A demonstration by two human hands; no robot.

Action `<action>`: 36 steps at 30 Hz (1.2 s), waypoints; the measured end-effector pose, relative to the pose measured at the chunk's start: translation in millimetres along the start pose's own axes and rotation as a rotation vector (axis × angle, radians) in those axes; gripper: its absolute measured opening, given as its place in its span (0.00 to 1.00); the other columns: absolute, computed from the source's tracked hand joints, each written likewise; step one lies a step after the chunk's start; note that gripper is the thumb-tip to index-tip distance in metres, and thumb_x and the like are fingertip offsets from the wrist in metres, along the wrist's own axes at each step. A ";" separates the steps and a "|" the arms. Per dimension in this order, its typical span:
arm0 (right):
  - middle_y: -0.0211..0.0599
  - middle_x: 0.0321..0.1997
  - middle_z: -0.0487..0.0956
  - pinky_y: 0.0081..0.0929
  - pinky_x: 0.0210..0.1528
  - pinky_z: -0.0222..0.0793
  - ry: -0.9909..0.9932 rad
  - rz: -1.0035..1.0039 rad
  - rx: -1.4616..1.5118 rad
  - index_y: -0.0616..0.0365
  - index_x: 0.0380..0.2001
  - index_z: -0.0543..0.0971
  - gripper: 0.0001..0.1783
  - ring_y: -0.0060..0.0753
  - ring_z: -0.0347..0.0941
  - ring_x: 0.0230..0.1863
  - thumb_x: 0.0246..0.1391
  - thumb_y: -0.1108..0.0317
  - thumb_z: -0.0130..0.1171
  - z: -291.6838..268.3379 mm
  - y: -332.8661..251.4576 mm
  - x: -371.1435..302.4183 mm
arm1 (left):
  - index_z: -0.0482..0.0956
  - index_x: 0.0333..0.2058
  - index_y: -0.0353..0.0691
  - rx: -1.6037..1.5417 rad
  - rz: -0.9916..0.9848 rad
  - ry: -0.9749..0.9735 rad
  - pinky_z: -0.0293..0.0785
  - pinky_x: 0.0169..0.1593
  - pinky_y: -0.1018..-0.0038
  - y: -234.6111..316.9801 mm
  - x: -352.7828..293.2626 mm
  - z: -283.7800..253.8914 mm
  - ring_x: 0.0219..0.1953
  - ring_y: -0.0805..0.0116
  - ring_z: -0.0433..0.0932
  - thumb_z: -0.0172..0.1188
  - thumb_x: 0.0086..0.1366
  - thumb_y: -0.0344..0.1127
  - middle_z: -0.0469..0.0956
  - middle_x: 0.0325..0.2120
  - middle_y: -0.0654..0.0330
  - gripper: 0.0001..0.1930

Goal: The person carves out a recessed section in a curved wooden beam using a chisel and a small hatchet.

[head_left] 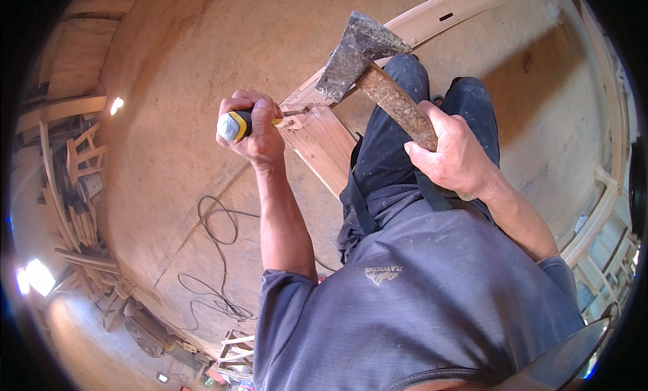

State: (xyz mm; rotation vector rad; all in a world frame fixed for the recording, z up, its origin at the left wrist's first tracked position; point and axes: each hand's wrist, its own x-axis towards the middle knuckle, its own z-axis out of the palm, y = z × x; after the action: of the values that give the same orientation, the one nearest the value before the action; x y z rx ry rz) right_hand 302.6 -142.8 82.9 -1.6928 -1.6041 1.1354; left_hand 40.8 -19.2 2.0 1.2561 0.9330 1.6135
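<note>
My left hand (262, 136) is wrapped round a yellow and black handled chisel (234, 125), its worn butt end toward me. The chisel's blade points right, to a joint where light wooden pieces meet; small chips lie at that spot. Closed on the wooden handle of a hatchet (398, 102), my right hand (459, 151) holds it over my thighs. The hatchet's worn grey head (358, 53) is raised above the wood, apart from the chisel's butt. A wide light board (322, 144) runs from the joint down toward my left hip.
A long wooden rail (459, 11) with a slot curves away at the top right. Looped dark cable (219, 239) lies on the dusty floor to the left. Stacked wooden parts (84, 154) stand along the left side, and more wooden frames (597, 209) are at the far right.
</note>
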 end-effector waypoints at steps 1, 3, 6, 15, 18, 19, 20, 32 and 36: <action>0.59 0.21 0.76 0.43 0.30 0.76 0.000 0.001 0.003 0.67 0.41 0.72 0.15 0.62 0.79 0.27 0.54 0.72 0.64 0.1 0.3 -0.2 | 0.68 0.27 0.37 0.003 0.001 0.002 0.74 0.21 0.69 0.1 0.5 0.2 0.18 0.67 0.72 0.56 0.54 0.18 0.71 0.19 0.55 0.07; 0.61 0.26 0.78 0.40 0.34 0.75 -0.046 0.079 -0.012 0.72 0.48 0.72 0.22 0.59 0.82 0.31 0.53 0.71 0.65 -2.9 -0.8 -0.3 | 0.68 0.27 0.37 0.010 0.002 0.006 0.74 0.21 0.69 0.8 1.4 0.8 0.18 0.67 0.72 0.56 0.54 0.18 0.72 0.19 0.55 0.07; 0.60 0.27 0.78 0.38 0.35 0.75 -0.038 0.063 -0.033 0.75 0.51 0.72 0.26 0.55 0.82 0.30 0.52 0.70 0.66 -4.0 -0.3 0.2 | 0.70 0.27 0.36 -0.055 -0.027 0.022 0.72 0.22 0.74 -1.9 0.8 1.3 0.18 0.72 0.72 0.59 0.54 0.17 0.75 0.21 0.56 0.08; 0.44 0.23 0.75 0.40 0.28 0.71 0.208 -0.410 -0.120 0.61 0.41 0.72 0.12 0.51 0.75 0.22 0.56 0.73 0.62 -6.2 -55.6 37.7 | 0.74 0.27 0.35 0.157 -0.075 -0.157 0.71 0.25 0.77 -15.1 8.1 10.1 0.21 0.77 0.73 0.60 0.57 0.20 0.77 0.21 0.62 0.05; 0.51 0.20 0.77 0.50 0.28 0.72 0.022 -0.397 -0.505 0.60 0.43 0.70 0.18 0.60 0.78 0.26 0.51 0.71 0.65 2.3 -40.9 54.6 | 0.76 0.28 0.35 0.371 -0.034 -0.135 0.73 0.25 0.76 -29.4 5.4 6.6 0.20 0.74 0.76 0.57 0.55 0.19 0.77 0.18 0.62 0.04; 0.51 0.19 0.76 0.49 0.28 0.73 0.039 -0.428 -0.457 0.60 0.43 0.71 0.18 0.60 0.78 0.26 0.50 0.71 0.65 4.3 -40.2 56.6 | 0.76 0.28 0.35 0.371 -0.077 -0.125 0.71 0.26 0.77 -27.1 5.0 5.9 0.22 0.77 0.74 0.59 0.55 0.20 0.76 0.19 0.65 0.04; 0.51 0.19 0.76 0.48 0.28 0.73 0.059 -0.417 -0.444 0.60 0.42 0.71 0.17 0.60 0.78 0.26 0.51 0.72 0.65 2.4 -42.8 56.1 | 0.76 0.28 0.35 0.370 -0.121 -0.115 0.68 0.27 0.79 -24.5 4.4 4.7 0.23 0.80 0.72 0.60 0.56 0.20 0.75 0.20 0.67 0.03; 0.49 0.17 0.77 0.46 0.28 0.77 -0.035 -0.496 -0.583 0.61 0.43 0.68 0.15 0.55 0.81 0.25 0.51 0.76 0.57 9.1 -66.0 60.0 | 0.76 0.30 0.36 0.176 -0.109 -0.113 0.75 0.32 0.75 -13.1 -6.9 -7.9 0.26 0.73 0.77 0.61 0.53 0.18 0.79 0.25 0.62 0.07; 0.48 0.18 0.77 0.47 0.27 0.76 0.070 -0.532 -0.386 0.60 0.41 0.68 0.13 0.55 0.81 0.25 0.53 0.75 0.57 -6.9 -98.0 47.2 | 0.76 0.29 0.36 0.200 -0.175 -0.003 0.74 0.31 0.77 -10.5 -7.8 -4.6 0.25 0.76 0.76 0.66 0.55 0.21 0.77 0.22 0.64 0.06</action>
State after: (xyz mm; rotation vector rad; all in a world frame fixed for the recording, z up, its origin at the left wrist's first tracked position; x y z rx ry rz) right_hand 254.5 -81.5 159.0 -1.3615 -2.1527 0.5219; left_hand 39.1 -23.1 -11.2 1.2715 1.1924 1.4085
